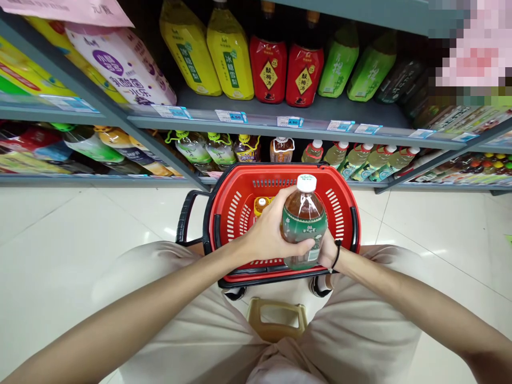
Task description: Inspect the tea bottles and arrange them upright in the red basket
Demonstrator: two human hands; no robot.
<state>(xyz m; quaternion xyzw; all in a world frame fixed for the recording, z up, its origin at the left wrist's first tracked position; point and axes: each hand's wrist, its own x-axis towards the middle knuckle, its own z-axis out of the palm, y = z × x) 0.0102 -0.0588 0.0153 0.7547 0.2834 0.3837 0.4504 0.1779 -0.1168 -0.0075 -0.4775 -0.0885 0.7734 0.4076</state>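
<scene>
A large bottle of brown drink point(304, 226) with a white cap and a green label stands nearly upright between my hands, over the red shopping basket point(224, 205). My left hand point(272, 229) wraps its left side, thumb across the label. From behind and to the right, my right hand point(328, 249) grips the lower part; most of its fingers are hidden by the bottle. A black band circles the right wrist. Inside the basket, partly covered by my left hand, is a small bottle with a white cap and yellow label point(262, 203).
Ahead are grey shelves point(240, 113) with yellow pear drink bottles point(230, 58), red plum drink bottles point(305, 74) and green bottles point(340, 66). More bottles line the bottom shelf. The basket's black handle point(188, 213) sticks out left. A tan stool point(276, 320) shows between my legs.
</scene>
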